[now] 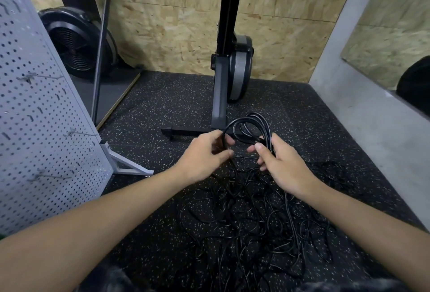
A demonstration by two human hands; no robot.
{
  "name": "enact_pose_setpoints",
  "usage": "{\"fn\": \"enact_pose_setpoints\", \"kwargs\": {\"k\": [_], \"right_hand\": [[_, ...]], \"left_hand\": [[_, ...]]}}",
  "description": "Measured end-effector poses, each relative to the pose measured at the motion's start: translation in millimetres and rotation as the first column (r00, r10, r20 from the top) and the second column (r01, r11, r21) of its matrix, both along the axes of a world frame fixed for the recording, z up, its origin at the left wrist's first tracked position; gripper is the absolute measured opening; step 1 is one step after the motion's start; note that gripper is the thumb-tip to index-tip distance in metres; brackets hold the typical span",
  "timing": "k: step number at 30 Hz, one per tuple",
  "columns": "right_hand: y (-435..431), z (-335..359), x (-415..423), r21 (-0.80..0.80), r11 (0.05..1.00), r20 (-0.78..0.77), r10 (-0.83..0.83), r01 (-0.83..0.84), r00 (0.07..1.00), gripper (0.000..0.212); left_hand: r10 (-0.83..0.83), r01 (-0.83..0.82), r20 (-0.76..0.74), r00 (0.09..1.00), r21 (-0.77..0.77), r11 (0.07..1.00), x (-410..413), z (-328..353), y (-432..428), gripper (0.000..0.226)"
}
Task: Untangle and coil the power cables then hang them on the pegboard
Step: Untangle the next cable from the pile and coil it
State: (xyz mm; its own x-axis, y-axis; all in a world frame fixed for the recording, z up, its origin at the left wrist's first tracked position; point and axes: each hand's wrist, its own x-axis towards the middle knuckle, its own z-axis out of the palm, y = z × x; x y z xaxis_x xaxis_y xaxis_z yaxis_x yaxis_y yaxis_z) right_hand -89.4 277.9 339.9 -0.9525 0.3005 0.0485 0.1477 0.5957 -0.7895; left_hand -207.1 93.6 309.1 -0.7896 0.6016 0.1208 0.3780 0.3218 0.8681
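Coiling is under way, but I judge the job to be in its early part. You hold one coil (247, 123) of black power cable between your two hands, and its loops arch up and away from your fingertips. Your left hand (204, 154) pinches the left side of the loops between thumb and curled fingers. Your right hand (282, 166) has its fingers wrapped round the right side of the bundle, with the thumb laid across the strands. A strand drops from under your left fingers toward the floor, so this coil looks unfinished to me, with loose length left to gather. Below your fingers and nearer to you, the tangle (256, 219) lies spread over the speckled floor mat (149, 233), not yet sorted. The pegboard (35, 117) stands well apart to the left of your left fingers, and I see no cable hanging on it, so no hanging has been done. By count there are two hands, one coil of about four or five loops, and one heap of cable. The strands in the heap cross too thickly to tell how many cables are in it. There is one pegboard with three long wire pegs (78, 133) that I can make out, all bare, and its smaller hooks are too small to count. Just beyond your fingertips stands one black machine stand (218, 96).
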Motion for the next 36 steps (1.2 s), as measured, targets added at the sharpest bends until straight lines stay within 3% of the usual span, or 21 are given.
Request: {"fn": "enact_pose_setpoints", "kwargs": {"k": [3,6,9,13,16,21,24,27,29,32,36], "right_hand": [[0.5,-0.3,-0.3,0.022,0.999,0.001,-0.036,0.036,0.999,0.025],[-1.4,-3.6,-2.9,-0.052,0.998,0.032,-0.029,0.031,0.999,0.022],[-5.5,-11.0,-5.6,-0.122,0.992,0.049,-0.027,0.033,0.998,0.02],[-6.3,-14.0,-8.0,-0.17,0.984,0.069,-0.031,0.043,0.997,0.022],[-8.9,-12.1,-8.5,-0.211,0.978,0.072,0.014,0.001,0.997,0.021],[-15.1,-7.8,-7.3,-0.283,0.958,0.099,0.07,-0.039,0.993,0.014],[-13.0,-6.4,-7.7,-0.274,0.962,0.127,0.047,-0.011,0.991,0.011],[-13.8,-2.7,-7.5,-0.378,0.926,0.073,0.044,-0.013,0.996,0.011],[-14.6,0.3,-7.3,-0.461,0.887,0.028,0.053,-0.034,0.998,0.013],[-14.2,4.1,-7.8,-0.489,0.871,-0.032,0.033,-0.044,0.999,0.016],[-10.0,5.4,-10.3,-0.548,0.836,-0.071,-0.043,-0.003,0.997,0.015]], "left_hand": [[0.052,-0.072,0.151,0.987,0.132,0.989,4.6,5.5,1.5,0.016],[0.035,-0.122,0.318,0.948,0.258,0.958,11.2,12.6,2.5,0.01],[0.001,-0.115,0.352,0.936,0.301,0.947,16.7,16.3,6.8,0.015],[0.022,-0.102,0.292,0.956,0.262,0.96,19.4,17.0,9.9,0.013],[0.003,-0.159,0.417,0.909,0.339,0.927,20.0,19.2,9.0,0.011],[-0.026,-0.208,0.499,0.866,0.408,0.889,20.1,21.0,7.4,0.025],[-0.041,-0.089,0.357,0.933,0.342,0.936,15.6,20.9,4.3,0.021],[-0.038,-0.009,0.24,0.97,0.192,0.981,10.6,15.8,3.9,0.022],[-0.145,0.141,0.2,0.969,0.035,0.989,10.2,6.8,3.7,0.019],[-0.333,0.355,0.14,0.933,-0.189,0.915,19.0,-6.2,5.9,0.017],[-0.327,0.316,-0.003,0.945,-0.247,0.916,20.9,-7.5,10.3,0.011]]}}
